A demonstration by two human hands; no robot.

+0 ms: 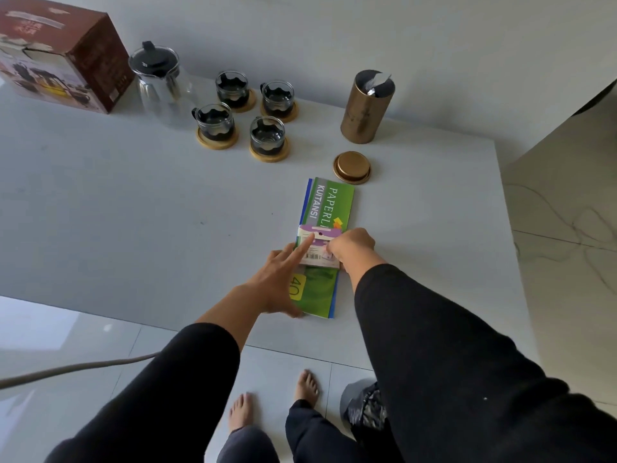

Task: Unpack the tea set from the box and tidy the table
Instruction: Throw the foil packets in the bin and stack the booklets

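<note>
Tea set's already out: clear glass teapot [159, 82] and four glass cups [248, 111] sit at the back of the grey table [117, 212] beside the brown cardboard box [63, 51]. Left hand [278, 279] lies flat with straight fingers on the green receipt book [325, 248]; right hand [350, 247] pinches the small white-and-purple packet [315, 243] on top. Tug too hard and the book probably slides off the near edge.

Brown box [63, 51] cut off by top and left edges. Small packet [317, 243] partly hidden under both hands, print too small to read. Green booklet [329, 208] title half covered.
</note>
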